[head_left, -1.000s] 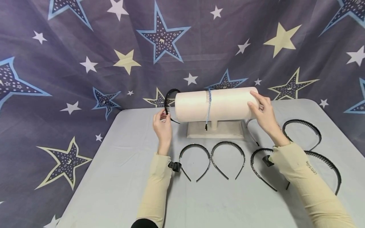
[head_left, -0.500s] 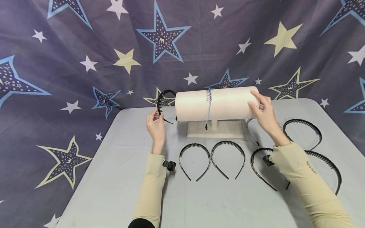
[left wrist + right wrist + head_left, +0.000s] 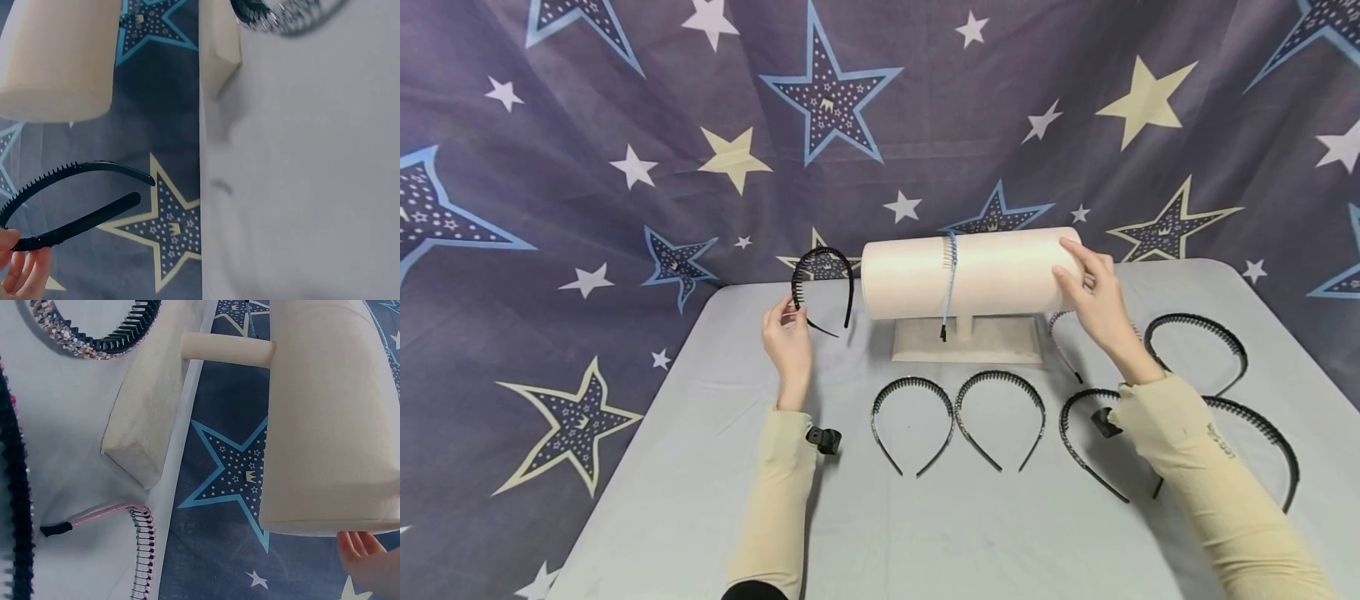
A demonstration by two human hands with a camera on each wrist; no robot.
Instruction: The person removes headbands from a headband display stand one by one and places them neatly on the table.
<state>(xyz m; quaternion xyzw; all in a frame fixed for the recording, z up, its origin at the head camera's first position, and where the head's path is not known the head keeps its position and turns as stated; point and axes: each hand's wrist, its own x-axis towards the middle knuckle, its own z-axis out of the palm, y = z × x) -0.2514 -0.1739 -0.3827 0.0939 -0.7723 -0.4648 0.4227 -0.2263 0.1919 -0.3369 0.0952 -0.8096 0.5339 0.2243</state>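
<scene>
A black toothed headband (image 3: 798, 275) is pinched on one side by my left hand (image 3: 787, 346), just off the left end of a cream padded roll stand (image 3: 910, 279). In the left wrist view the black headband (image 3: 94, 222) has both ends pointing away from the thumb and fingers. My right hand (image 3: 1097, 300) touches the roll's right end with its thumb and fingers, and in the right wrist view its fingertips (image 3: 359, 540) sit at the edge of the roll (image 3: 331, 425). Around the roll's middle hangs a blue headband (image 3: 951, 283) with black tips.
Two glittery black headbands, one left (image 3: 875, 408) and one right (image 3: 1041, 408), lie before the stand's base (image 3: 917, 350). A pink headband (image 3: 142, 544) and several black ones, one at the far right (image 3: 1240, 358), lie near the right arm. A star-patterned cloth (image 3: 685, 92) hangs behind.
My left hand has moved left, drawing the black headband away from the roll's left end, so its whole loop now shows. My right hand has stayed on the roll's right end.
</scene>
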